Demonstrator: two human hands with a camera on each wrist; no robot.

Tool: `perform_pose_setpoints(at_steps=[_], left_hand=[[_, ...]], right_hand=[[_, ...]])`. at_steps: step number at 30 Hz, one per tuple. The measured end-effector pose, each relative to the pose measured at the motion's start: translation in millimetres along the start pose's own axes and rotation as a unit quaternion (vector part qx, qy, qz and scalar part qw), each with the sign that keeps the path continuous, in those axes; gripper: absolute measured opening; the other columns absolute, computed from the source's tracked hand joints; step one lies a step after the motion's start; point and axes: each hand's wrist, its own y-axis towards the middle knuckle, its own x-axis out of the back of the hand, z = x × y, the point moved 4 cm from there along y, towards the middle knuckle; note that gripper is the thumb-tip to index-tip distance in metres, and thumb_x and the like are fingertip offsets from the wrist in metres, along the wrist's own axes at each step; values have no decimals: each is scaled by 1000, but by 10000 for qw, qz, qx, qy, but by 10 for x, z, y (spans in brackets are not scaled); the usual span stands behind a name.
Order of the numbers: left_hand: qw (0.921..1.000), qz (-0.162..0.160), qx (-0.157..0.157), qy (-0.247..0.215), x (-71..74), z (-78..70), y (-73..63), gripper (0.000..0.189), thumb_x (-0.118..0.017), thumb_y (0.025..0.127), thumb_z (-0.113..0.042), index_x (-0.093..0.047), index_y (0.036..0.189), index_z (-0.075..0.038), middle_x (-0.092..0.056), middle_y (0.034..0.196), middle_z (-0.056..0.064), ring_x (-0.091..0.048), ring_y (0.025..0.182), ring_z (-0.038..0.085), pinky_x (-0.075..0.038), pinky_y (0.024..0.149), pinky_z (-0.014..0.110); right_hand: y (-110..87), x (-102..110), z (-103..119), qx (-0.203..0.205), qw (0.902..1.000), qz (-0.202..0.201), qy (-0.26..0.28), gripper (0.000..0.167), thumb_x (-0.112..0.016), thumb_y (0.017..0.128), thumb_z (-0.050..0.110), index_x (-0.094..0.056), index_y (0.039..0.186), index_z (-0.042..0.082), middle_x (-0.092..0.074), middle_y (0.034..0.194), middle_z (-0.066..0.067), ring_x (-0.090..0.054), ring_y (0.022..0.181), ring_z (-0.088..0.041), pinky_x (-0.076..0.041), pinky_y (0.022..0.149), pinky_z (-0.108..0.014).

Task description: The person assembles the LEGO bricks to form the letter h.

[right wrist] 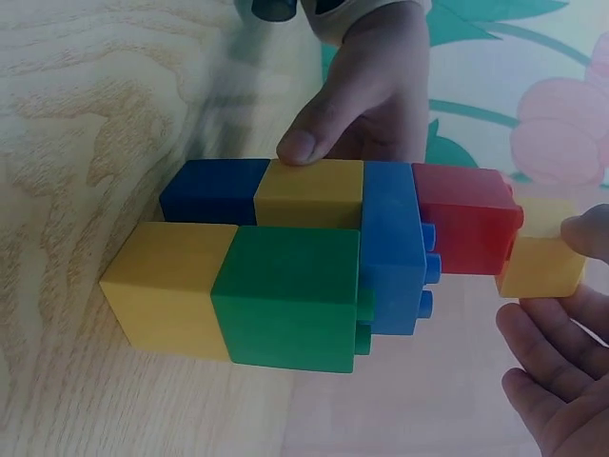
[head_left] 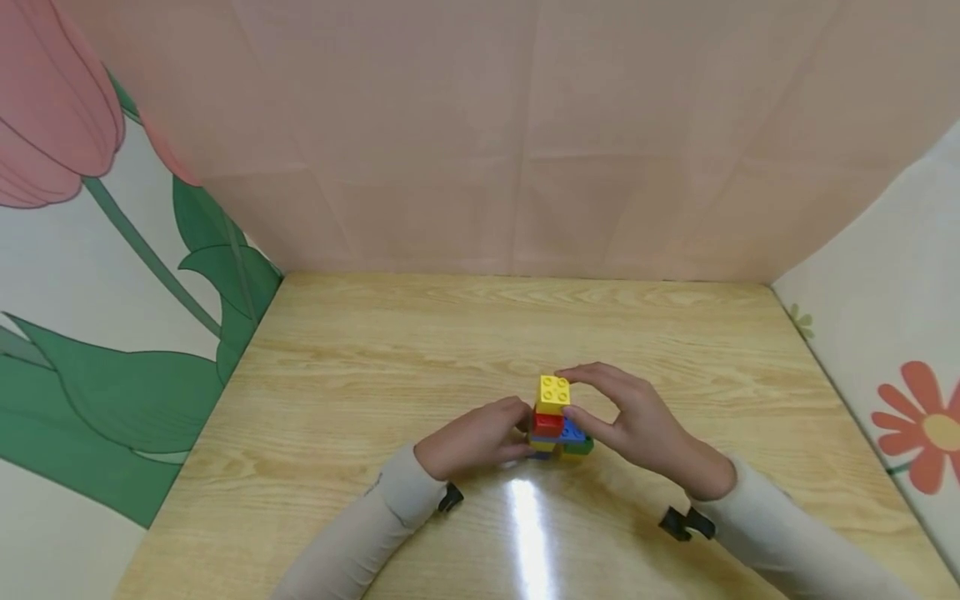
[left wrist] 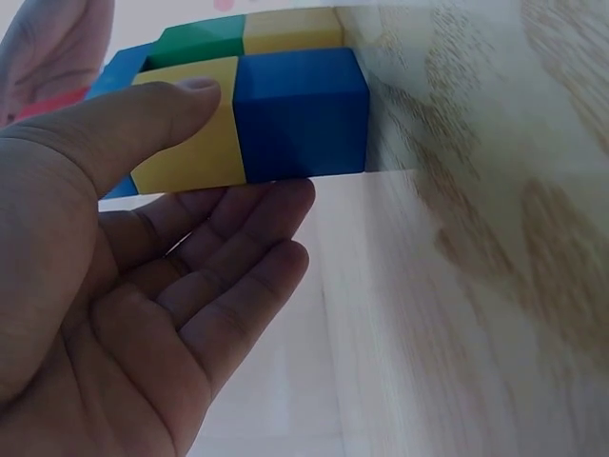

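Observation:
A structure of toy building bricks stands on the table. Seen in the right wrist view, one column has a dark blue brick [right wrist: 211,190] below a yellow one [right wrist: 324,195]; the other has a yellow brick [right wrist: 166,286] below a green one [right wrist: 285,300]. Across both columns lies a blue brick [right wrist: 388,276], with a red brick [right wrist: 461,219] on it. My right hand [head_left: 645,425] pinches the topmost yellow brick [head_left: 554,390] between thumb and fingers, at the red brick's top. My left hand [head_left: 480,433] holds the dark-blue-and-yellow column, its thumb on the yellow brick [left wrist: 186,143].
The wooden table [head_left: 390,333] reaches back to a plain pinkish wall cloth [head_left: 517,167]. Panels with a printed tulip [head_left: 52,100] and a red flower [head_left: 907,425] flank it. A bright light reflection shows in front of the bricks.

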Motion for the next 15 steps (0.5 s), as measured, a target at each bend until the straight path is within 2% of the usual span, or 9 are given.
perform_pose_setpoints(at_steps=[7,15], left_hand=[[10000,-33,-65,58,11,-10,-9,32,-66,94,-34,-59,119,-15,-59,110,-9,-57,98,1,-48,82,15],[9999,-94,-110,-37,5,6,-17,32,-67,93,-32,-59,118,-14,-58,110,-10,-57,98,1,-48,83,16]], right_hand=[[6,36,25,18,10000,-76,-29,44,-77,85,14,-62,126,18,-63,121,5,-61,108,-13,-53,89,-31],[3,9,31,85,10000,31,31,42,-76,86,14,-62,125,20,-63,121,7,-61,109,-13,-53,89,-35]])
